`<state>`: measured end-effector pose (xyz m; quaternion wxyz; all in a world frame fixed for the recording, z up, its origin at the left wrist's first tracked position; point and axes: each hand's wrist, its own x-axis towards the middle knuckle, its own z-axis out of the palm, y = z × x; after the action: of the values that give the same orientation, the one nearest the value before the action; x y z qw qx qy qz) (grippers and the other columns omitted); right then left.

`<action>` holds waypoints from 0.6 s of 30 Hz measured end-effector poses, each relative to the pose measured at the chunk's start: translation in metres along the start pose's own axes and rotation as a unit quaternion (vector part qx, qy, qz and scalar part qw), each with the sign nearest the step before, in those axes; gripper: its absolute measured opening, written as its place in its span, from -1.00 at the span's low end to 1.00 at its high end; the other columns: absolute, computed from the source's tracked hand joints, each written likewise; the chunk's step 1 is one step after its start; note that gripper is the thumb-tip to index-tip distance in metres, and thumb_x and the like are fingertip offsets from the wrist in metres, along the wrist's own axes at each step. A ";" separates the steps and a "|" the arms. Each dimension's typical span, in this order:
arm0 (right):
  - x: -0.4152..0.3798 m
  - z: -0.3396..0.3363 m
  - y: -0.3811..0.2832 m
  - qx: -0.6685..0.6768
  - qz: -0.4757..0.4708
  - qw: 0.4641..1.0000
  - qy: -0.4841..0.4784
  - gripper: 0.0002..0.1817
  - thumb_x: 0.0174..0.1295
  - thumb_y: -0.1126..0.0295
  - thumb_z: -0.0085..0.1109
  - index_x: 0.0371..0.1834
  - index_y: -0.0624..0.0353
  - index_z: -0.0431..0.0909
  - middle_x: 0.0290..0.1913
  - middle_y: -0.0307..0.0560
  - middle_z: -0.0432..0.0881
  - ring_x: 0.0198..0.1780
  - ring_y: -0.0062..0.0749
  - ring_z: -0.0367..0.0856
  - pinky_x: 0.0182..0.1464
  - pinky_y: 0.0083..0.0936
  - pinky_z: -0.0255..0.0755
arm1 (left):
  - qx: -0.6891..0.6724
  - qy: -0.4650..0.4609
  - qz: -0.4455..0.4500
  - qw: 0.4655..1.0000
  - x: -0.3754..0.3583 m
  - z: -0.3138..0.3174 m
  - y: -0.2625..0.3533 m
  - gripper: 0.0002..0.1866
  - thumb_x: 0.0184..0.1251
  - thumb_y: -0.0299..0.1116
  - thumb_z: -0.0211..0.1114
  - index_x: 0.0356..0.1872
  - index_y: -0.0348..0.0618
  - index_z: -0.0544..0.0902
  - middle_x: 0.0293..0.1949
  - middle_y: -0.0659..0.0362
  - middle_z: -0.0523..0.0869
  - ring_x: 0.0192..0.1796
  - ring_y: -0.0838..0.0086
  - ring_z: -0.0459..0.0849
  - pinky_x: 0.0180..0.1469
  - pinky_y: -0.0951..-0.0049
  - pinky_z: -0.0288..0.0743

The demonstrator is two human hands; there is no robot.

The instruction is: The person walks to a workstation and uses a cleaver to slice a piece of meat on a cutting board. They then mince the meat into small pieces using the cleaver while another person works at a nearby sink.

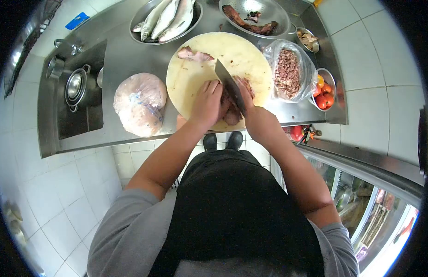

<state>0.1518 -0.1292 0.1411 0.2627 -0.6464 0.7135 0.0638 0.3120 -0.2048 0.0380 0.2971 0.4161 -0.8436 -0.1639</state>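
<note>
My right hand (258,121) is closed around a kitchen knife (230,86), its broad blade pointing up and to the left over the round cutting board (191,62). Under and beside the blade lies a piece of dark-edged meat (231,115). Close to the blade's left side, my left hand (207,102) has its fingers bent and pressed together against the meat; the fingertips are partly hidden. A smaller pale pink strip of meat (194,55) rests near the board's upper left edge. More reddish meat shows to the right of the blade.
Left of the board sits a plastic-wrapped bundle (140,104), beyond it a sink (84,120) with pots. Behind are a bowl of fish (165,21) and a colander (274,9) with dark meat. At right are a bag of diced meat (288,74) and a bowl of tomatoes (323,96).
</note>
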 end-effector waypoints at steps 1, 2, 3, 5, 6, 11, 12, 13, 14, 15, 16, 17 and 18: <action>-0.010 -0.005 -0.001 -0.001 -0.003 1.000 -0.002 -0.13 0.30 0.52 -0.10 0.66 0.06 -0.27 -0.28 0.33 0.73 -0.24 0.21 0.75 -0.18 0.05 0.61 | 0.002 0.001 -0.004 1.000 -0.001 0.001 0.000 -0.66 0.15 -0.33 0.37 -0.08 -0.27 0.60 0.04 -0.01 0.59 0.16 0.06 0.53 0.22 0.11 0.46; -0.023 -0.011 0.000 -0.007 0.001 1.000 -0.025 -0.12 0.32 0.50 -0.11 0.67 0.01 -0.31 -0.28 0.36 0.72 -0.25 0.27 0.73 -0.14 0.10 0.58 | -0.006 -0.032 -0.027 0.999 0.001 0.002 -0.001 -0.64 0.15 -0.36 0.36 -0.04 -0.29 0.59 0.07 -0.02 0.58 0.19 0.03 0.52 0.26 0.11 0.44; -0.032 -0.013 0.001 -0.014 0.005 0.999 -0.047 -0.11 0.33 0.49 -0.13 0.68 -0.03 -0.34 -0.27 0.40 0.71 -0.25 0.32 0.71 -0.11 0.15 0.55 | -0.014 -0.065 -0.050 0.997 0.002 0.004 -0.002 -0.63 0.15 -0.39 0.35 -0.01 -0.30 0.58 0.10 -0.03 0.57 0.21 0.01 0.50 0.30 0.10 0.41; -0.039 -0.004 0.000 -0.016 0.025 0.998 -0.056 -0.11 0.33 0.48 -0.12 0.68 -0.02 -0.36 -0.27 0.40 0.71 -0.24 0.33 0.71 -0.10 0.16 0.54 | 0.006 -0.049 -0.033 0.998 0.000 0.009 -0.006 -0.63 0.15 -0.39 0.35 -0.01 -0.29 0.57 0.09 -0.03 0.57 0.21 0.01 0.50 0.30 0.10 0.42; -0.039 0.002 0.001 -0.019 0.051 0.997 -0.062 -0.10 0.33 0.47 -0.12 0.68 -0.01 -0.37 -0.27 0.41 0.71 -0.24 0.34 0.71 -0.09 0.16 0.54 | 0.025 -0.034 -0.011 0.999 -0.002 0.010 -0.007 -0.63 0.14 -0.39 0.35 -0.01 -0.28 0.57 0.08 -0.03 0.57 0.20 0.01 0.50 0.29 0.10 0.42; -0.013 0.012 0.005 -0.007 -0.010 1.000 0.014 -0.13 0.33 0.48 -0.07 0.67 0.06 -0.28 -0.32 0.29 0.70 -0.26 0.22 0.71 -0.14 0.08 0.55 | 0.007 0.005 -0.017 1.000 -0.003 0.002 0.002 -0.66 0.17 -0.40 0.34 -0.03 -0.26 0.57 0.04 -0.03 0.58 0.18 0.01 0.51 0.25 0.11 0.45; -0.015 0.002 0.001 -0.007 -0.009 1.000 0.017 -0.13 0.33 0.48 -0.07 0.67 0.06 -0.28 -0.32 0.29 0.70 -0.26 0.22 0.71 -0.14 0.08 0.55 | -0.012 0.018 -0.030 0.999 -0.001 0.000 0.004 -0.68 0.18 -0.41 0.34 -0.04 -0.24 0.58 0.02 -0.02 0.59 0.17 0.00 0.51 0.24 0.12 0.46; -0.018 -0.005 -0.002 -0.025 -0.020 0.999 0.021 -0.12 0.31 0.49 -0.07 0.67 0.08 -0.28 -0.32 0.26 0.72 -0.27 0.18 0.73 -0.17 0.05 0.59 | -0.012 0.017 -0.030 0.999 -0.001 0.001 0.004 -0.68 0.18 -0.41 0.34 -0.04 -0.24 0.58 0.02 -0.02 0.59 0.17 0.00 0.51 0.24 0.12 0.46; -0.019 -0.008 -0.005 -0.042 -0.032 0.998 0.024 -0.11 0.29 0.50 -0.06 0.67 0.10 -0.28 -0.31 0.24 0.73 -0.27 0.14 0.75 -0.19 0.01 0.62 | -0.015 0.006 -0.032 0.999 -0.001 0.002 0.002 -0.68 0.20 -0.40 0.34 -0.03 -0.24 0.58 0.02 -0.03 0.59 0.16 0.00 0.52 0.23 0.12 0.47; -0.019 -0.008 -0.007 -0.043 -0.032 0.998 0.022 -0.11 0.29 0.50 -0.06 0.67 0.10 -0.28 -0.31 0.24 0.73 -0.27 0.14 0.75 -0.19 0.01 0.62 | -0.018 -0.004 -0.035 0.999 -0.001 0.002 0.002 -0.69 0.21 -0.40 0.34 -0.03 -0.23 0.58 0.02 -0.04 0.59 0.16 -0.01 0.52 0.23 0.11 0.47; -0.020 -0.007 -0.008 -0.036 -0.037 0.999 0.012 -0.10 0.30 0.50 -0.07 0.67 0.10 -0.30 -0.30 0.26 0.73 -0.27 0.15 0.75 -0.19 0.01 0.62 | -0.018 -0.005 -0.037 0.999 -0.001 0.002 0.001 -0.69 0.21 -0.40 0.34 -0.03 -0.23 0.58 0.02 -0.04 0.59 0.16 -0.01 0.52 0.23 0.11 0.47; -0.022 -0.006 -0.009 -0.029 -0.041 0.999 0.003 -0.10 0.30 0.50 -0.08 0.67 0.10 -0.31 -0.29 0.27 0.73 -0.27 0.15 0.75 -0.19 0.01 0.62 | -0.011 -0.025 -0.045 0.999 -0.001 0.002 0.001 -0.70 0.23 -0.39 0.33 -0.03 -0.23 0.58 0.01 -0.04 0.60 0.15 -0.01 0.52 0.22 0.11 0.47; -0.023 -0.005 -0.009 -0.028 -0.041 0.999 0.002 -0.10 0.30 0.50 -0.08 0.67 0.10 -0.31 -0.29 0.27 0.73 -0.27 0.15 0.75 -0.19 0.01 0.62 | -0.004 -0.046 -0.053 0.998 0.000 0.002 0.002 -0.71 0.25 -0.38 0.32 -0.03 -0.22 0.59 0.00 -0.04 0.61 0.14 -0.01 0.53 0.21 0.11 0.48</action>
<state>0.1601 -0.1120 0.1580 0.2450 -0.6825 0.6849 0.0717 0.3098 -0.2040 0.0378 0.2509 0.4507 -0.8326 -0.2018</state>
